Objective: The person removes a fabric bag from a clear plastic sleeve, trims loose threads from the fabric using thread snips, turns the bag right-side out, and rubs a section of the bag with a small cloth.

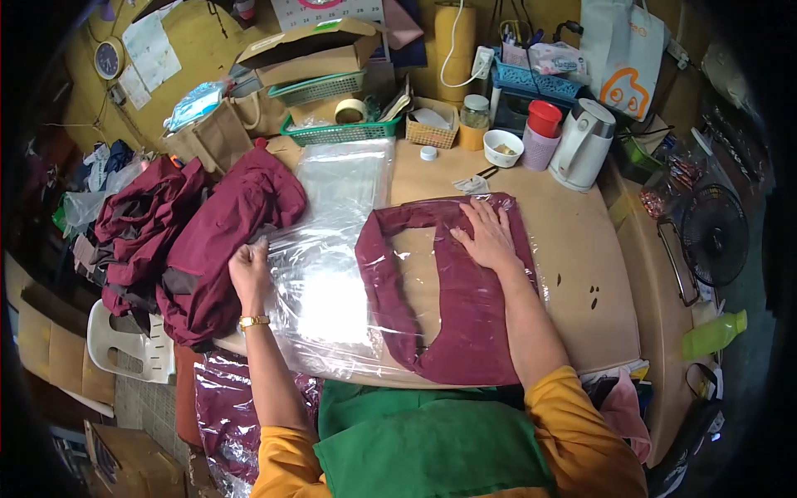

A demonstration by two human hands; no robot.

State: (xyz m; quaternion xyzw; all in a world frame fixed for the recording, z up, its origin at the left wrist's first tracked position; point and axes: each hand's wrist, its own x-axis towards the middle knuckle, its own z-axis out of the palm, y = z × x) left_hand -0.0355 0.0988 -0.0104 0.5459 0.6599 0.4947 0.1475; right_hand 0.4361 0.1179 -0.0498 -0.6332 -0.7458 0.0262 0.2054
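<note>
A maroon garment (473, 315) lies on the table inside clear plastic, bent into a loop with brown table surface showing through its middle. My right hand (486, 235) rests flat on its upper right part, fingers stretched out. Toward the left, my left hand (250, 262) is closed on the edge of a clear plastic bag (307, 274), which is pulled out and wrinkled between the two hands. Beside that hand, a heap of loose maroon garments (224, 216) with dark grey parts sits at the table's left edge.
More clear plastic bags (344, 170) lie flat behind. A green basket (340, 131), a glass jar (475, 116), a white bowl (503, 148) and an electric kettle (584, 145) line the back. Plastic-wrapped maroon garments (228, 407) are below the table's front edge, near a white stool (124, 340).
</note>
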